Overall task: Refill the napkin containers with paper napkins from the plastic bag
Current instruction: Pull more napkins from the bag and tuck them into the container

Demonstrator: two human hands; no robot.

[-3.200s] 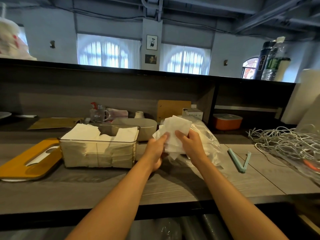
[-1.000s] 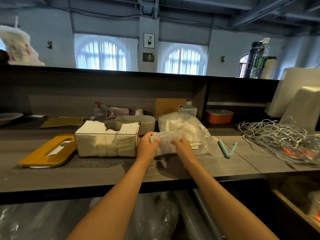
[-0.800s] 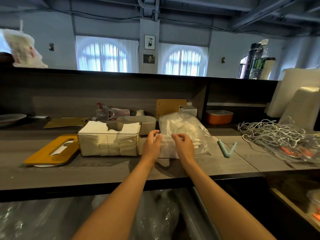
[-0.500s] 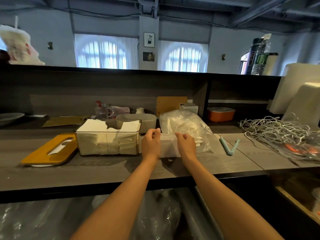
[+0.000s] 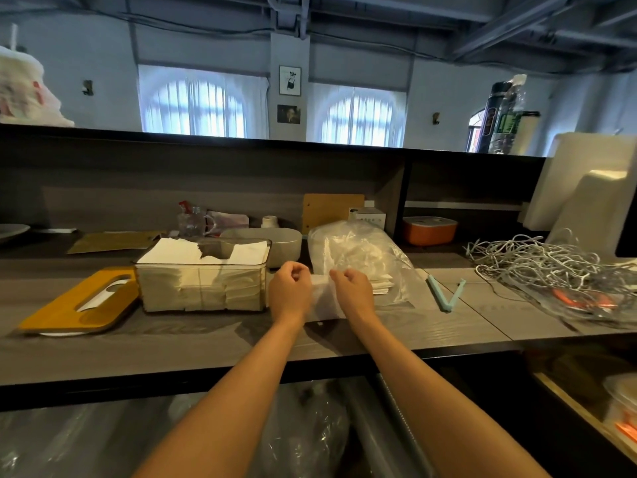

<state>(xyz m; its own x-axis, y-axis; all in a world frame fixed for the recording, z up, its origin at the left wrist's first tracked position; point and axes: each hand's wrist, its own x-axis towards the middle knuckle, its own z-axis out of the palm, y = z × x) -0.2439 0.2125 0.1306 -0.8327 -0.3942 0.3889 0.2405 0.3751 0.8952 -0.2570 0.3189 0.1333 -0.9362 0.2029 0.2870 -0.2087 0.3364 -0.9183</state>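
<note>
Hiding most of napkin stack [image 5: 322,301] — both hands' curled fingers [image 5: 293,270].

- The napkin stack [image 5: 324,301] at centre is mostly hidden between the left hand [image 5: 289,294] and right hand [image 5: 352,294].
- White bag [image 5: 24,88], upper left, is cut off by the edge.
- Bottle labels [image 5: 503,122], upper right, are too small to read.

No text, brand or number can be read anywhere. Markings are seen on the dark flask [image 5: 492,122] and on the green-labelled bottle [image 5: 508,123] (both on the upper ledge), and print on the white bag [image 5: 21,94], but all are too blurred to be made out.
</note>
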